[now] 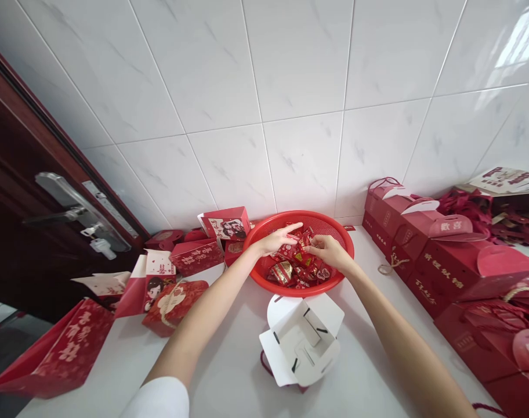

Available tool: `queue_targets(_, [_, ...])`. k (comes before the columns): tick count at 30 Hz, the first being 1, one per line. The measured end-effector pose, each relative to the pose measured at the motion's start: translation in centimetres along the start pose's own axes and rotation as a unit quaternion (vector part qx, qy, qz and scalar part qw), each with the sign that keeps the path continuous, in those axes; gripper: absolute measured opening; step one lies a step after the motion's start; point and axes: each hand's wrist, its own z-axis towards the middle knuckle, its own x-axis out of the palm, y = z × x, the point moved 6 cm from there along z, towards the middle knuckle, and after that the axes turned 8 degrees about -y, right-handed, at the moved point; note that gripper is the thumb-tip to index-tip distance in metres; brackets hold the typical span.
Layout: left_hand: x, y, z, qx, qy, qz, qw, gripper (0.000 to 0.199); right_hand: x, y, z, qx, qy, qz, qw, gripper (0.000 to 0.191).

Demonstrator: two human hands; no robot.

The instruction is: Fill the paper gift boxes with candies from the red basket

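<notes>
Both my hands are inside a red plastic basket [264,281] of wrapped candies [305,258], mostly red with some gold. My left hand [276,240] is at the left of the pile, index finger stretched out, with a small red wrapped candy [293,237] between finger and thumb. On the right, my right hand [330,252] has its fingers curled and pinched at the candies; what lies between its fingertips is mostly hidden. In front of the basket stands an unfolded gift box [305,342], its white inside showing and flaps spread, with no hand on it.
Closed red gift boxes [438,267] line the right side, beside dark red ribbon handles [467,209]. More red boxes and bags [73,342] crowd the left. A door with a lock handle [82,212] is at far left; a tiled wall [299,157] stands behind.
</notes>
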Motion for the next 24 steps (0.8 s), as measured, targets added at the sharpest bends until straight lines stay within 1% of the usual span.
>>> queue_targets(2, [-0.9, 0.7, 0.4, -0.019, -0.019, 0.04, 0.999, 0.073, -0.3, 0.0, 0.0, 0.003, -0.013, 0.007, 1.0, 0.036])
queue_targets(4, [-2.2, 1.4, 0.9, -0.031, -0.049, 0.131, 0.99, 0.067, -0.5, 0.1, 0.0, 0.01, -0.03, 0.029, 0.999, 0.038])
queue_targets(6, [-3.7, 1.9, 1.3, -0.031, -0.088, 0.243, 0.966, 0.056, -0.6, 0.4, -0.1, 0.015, -0.031, 0.067, 0.997, 0.04])
queue_targets(8, [-4.7, 2.3, 1.5, -0.037, -0.113, 0.322, 0.939, 0.044, -0.6, 0.7, -0.2, 0.026, -0.018, 0.114, 0.993, 0.04])
queue_targets(11, [-5.2, 3.2, 2.2, -0.056, -0.11, 0.37, 0.921, 0.037, -0.6, 1.0, -0.4, 0.057, -0.007, 0.184, 0.981, 0.04])
queue_targets(14, [-5.0, 3.7, 3.2, -0.066, -0.104, 0.405, 0.906, 0.044, -0.8, 1.3, -0.5, 0.062, -0.002, 0.228, 0.972, 0.038])
queue_targets(16, [-4.6, 3.9, 4.0, -0.073, -0.093, 0.415, 0.902, 0.048, -1.0, 1.3, -0.5, 0.054, -0.006, 0.245, 0.968, 0.041])
queue_targets(17, [-4.3, 4.0, 4.3, -0.078, -0.08, 0.417, 0.902, 0.044, -1.2, 1.3, -0.4, 0.05, -0.015, 0.25, 0.967, 0.043])
queue_targets(21, [-2.8, 4.4, 4.6, -0.1, 0.007, 0.407, 0.908, 0.013, -2.0, 1.0, -0.3, 0.048, -0.072, 0.268, 0.96, 0.044])
queue_targets(23, [-2.2, 4.5, 4.1, -0.115, 0.058, 0.396, 0.909, 0.005, -2.2, 1.0, -0.3, 0.049, -0.088, 0.285, 0.953, 0.044])
queue_targets(24, [-2.1, 4.4, 3.9, -0.123, 0.081, 0.389, 0.909, 0.005, -2.3, 1.0, -0.3, 0.05, -0.093, 0.296, 0.949, 0.045])
